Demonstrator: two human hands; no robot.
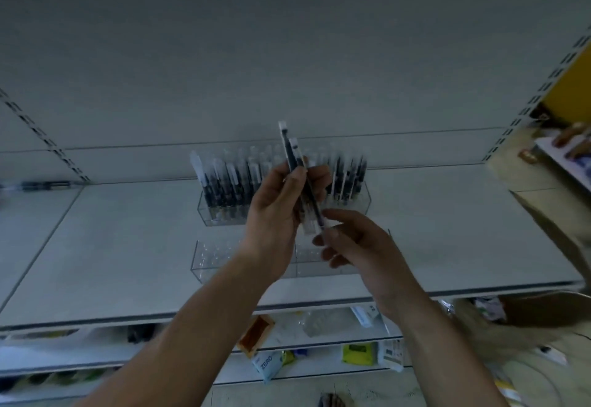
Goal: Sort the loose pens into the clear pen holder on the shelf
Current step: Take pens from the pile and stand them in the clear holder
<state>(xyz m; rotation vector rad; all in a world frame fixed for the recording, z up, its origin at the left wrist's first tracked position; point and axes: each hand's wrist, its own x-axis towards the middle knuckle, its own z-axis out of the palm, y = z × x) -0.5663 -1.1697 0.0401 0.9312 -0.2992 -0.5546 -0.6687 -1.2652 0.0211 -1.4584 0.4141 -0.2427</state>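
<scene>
1. White metal shelving fills the view: a pale back panel over a flat shelf (128,246), all dim and a little blurred.
2. At the back of the shelf stands the rear pen holder (224,215), clear-walled. Its standing pens (224,183) are upright in the left part and at the right end (the middle is hidden behind the hands).
3. Just in front sits the front holder (217,259), also clear; the holes that show are empty, and its right part is covered by the forearms.
4. The left hand (275,211) curls round the held pens (289,147), a small bundle almost upright, pale ends up, above both holders.
5. The right hand (358,246) pinches the bundle's lower end between thumb and forefinger, its other fingers loosely bent.
6. One loose pen (48,186) lies at the shelf's far left, against the back panel; packets (265,363) sit on a lower shelf.
</scene>
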